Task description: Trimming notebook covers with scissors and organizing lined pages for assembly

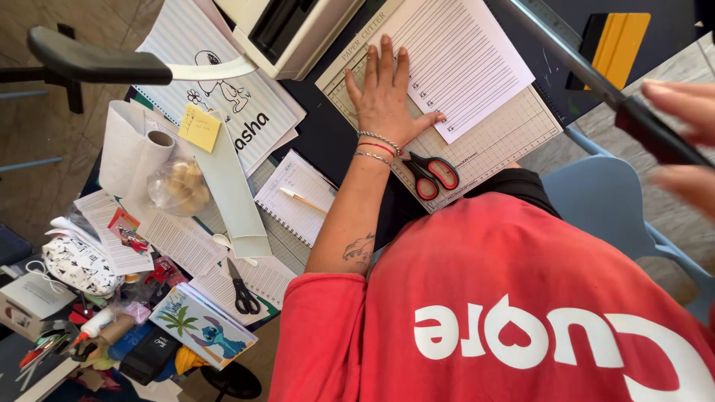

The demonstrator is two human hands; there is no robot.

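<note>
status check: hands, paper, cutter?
Left hand flat, fingers spread, pinning lined sheet on cutter board. Right hand blurred at raised blade handle. Red scissors on board's near edge.

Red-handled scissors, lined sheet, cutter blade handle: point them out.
Red-handled scissors (433, 173): head view, on the handle loops.
Lined sheet (469, 67): head view, bare middle of the paper.
Cutter blade handle (655, 134): head view, black grip.
</note>
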